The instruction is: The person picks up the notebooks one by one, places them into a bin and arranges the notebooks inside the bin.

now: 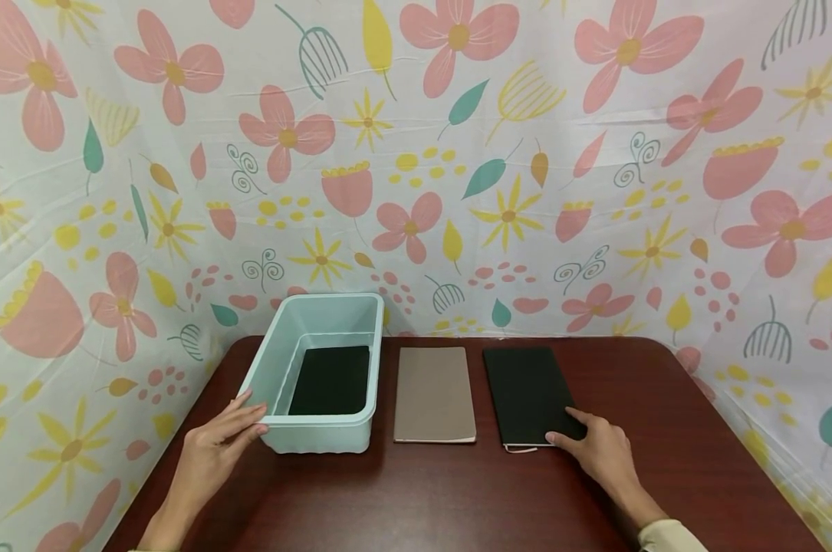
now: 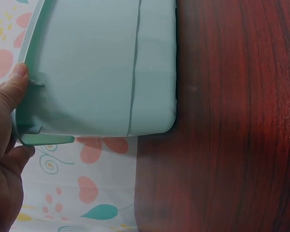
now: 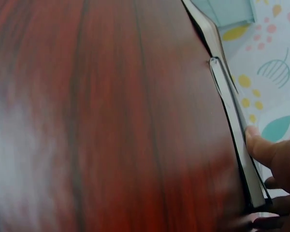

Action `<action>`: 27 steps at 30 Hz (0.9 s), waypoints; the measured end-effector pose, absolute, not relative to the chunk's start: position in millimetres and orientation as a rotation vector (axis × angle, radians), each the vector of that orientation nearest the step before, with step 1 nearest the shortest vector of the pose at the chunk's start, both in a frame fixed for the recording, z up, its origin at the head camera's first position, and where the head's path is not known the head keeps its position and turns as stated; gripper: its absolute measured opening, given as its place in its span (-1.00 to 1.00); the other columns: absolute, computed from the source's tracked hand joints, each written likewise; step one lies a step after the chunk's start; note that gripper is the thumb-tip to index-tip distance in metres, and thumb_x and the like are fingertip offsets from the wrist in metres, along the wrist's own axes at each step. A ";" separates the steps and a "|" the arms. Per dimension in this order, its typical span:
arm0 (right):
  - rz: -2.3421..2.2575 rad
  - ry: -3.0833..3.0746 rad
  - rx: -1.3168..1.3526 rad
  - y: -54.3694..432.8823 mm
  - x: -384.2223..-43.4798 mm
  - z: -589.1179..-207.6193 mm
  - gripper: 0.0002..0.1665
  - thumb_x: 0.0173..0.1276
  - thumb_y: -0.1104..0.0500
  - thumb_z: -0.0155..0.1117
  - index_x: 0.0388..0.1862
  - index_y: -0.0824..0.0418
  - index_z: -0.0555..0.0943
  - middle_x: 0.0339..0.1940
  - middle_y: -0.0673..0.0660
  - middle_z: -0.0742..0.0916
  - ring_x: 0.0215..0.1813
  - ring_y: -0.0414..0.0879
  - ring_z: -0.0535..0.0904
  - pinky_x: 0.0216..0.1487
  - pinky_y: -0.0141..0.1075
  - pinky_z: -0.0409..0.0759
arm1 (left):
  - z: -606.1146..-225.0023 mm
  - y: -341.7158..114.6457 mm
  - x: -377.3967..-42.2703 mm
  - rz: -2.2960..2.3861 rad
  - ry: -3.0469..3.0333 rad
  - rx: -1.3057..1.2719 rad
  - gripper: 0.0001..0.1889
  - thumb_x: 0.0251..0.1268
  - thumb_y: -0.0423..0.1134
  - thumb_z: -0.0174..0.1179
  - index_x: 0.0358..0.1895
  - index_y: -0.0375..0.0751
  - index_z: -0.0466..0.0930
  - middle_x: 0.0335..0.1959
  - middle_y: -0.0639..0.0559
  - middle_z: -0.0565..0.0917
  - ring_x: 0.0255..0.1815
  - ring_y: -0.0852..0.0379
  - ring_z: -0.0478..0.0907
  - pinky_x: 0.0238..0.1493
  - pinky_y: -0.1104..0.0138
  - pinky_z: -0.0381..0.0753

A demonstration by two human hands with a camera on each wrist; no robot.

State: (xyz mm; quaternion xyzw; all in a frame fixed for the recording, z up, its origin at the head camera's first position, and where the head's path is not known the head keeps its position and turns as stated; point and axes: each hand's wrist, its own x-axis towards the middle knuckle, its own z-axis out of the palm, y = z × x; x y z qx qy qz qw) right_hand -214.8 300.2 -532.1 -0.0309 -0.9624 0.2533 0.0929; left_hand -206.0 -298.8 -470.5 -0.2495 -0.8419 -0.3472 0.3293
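At the table's left stands a pale green plastic bin (image 1: 319, 431) with a flat black rectangular item (image 1: 333, 381) lying inside; whether it is a notebook I cannot tell. My left hand (image 1: 215, 441) grips the bin's rim at the near left corner, thumb and fingers on either side of it (image 2: 5, 111). A black notebook (image 1: 529, 391) with a white ribbon marker lies flat at the right. Its near right corner is held by my right hand (image 1: 598, 448), the thumb on the cover and the other fingers at the side edge. Page edges of this notebook (image 3: 239, 140) show in the right wrist view.
Between the bin and the black notebook lies a taupe notebook (image 1: 434, 395). All stand on a dark red-brown wooden table (image 1: 443, 498) with rounded far corners. A flower-patterned cloth (image 1: 416, 176) hangs close behind the table and along its sides.
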 end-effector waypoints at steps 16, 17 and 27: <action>0.929 -2.710 -0.264 287.2 -210.7 -534.2 -0.18 0.14 -0.05 0.64 0.29 0.35 0.61 0.22 0.52 0.62 0.24 0.49 0.52 0.13 0.37 0.47 | -471.8 -298.7 -205.4 -0.909 -2.201 -0.656 -0.49 -0.16 -0.62 0.53 0.00 -0.27 0.80 -0.06 -0.13 0.81 0.36 0.28 0.52 0.19 0.65 0.45; 0.955 -2.703 -0.265 287.9 -210.9 -534.3 -0.18 0.14 -0.04 0.64 0.29 0.34 0.61 0.22 0.52 0.63 0.25 0.48 0.53 0.14 0.37 0.48 | -471.8 -298.7 -205.5 -0.905 -2.196 -0.659 -0.49 -0.17 -0.62 0.53 0.00 -0.27 0.80 -0.07 -0.13 0.81 0.36 0.27 0.52 0.19 0.65 0.45; 1.515 -2.639 -0.462 302.8 -211.6 -526.9 -0.15 0.16 -0.03 0.64 0.36 0.29 0.57 0.45 0.50 0.45 0.47 0.42 0.34 0.09 -0.04 0.68 | -470.1 -297.4 -204.8 -0.907 -2.186 -0.665 -0.49 -0.18 -0.64 0.53 -0.02 -0.29 0.81 -0.08 -0.14 0.81 0.34 0.25 0.54 0.21 0.64 0.44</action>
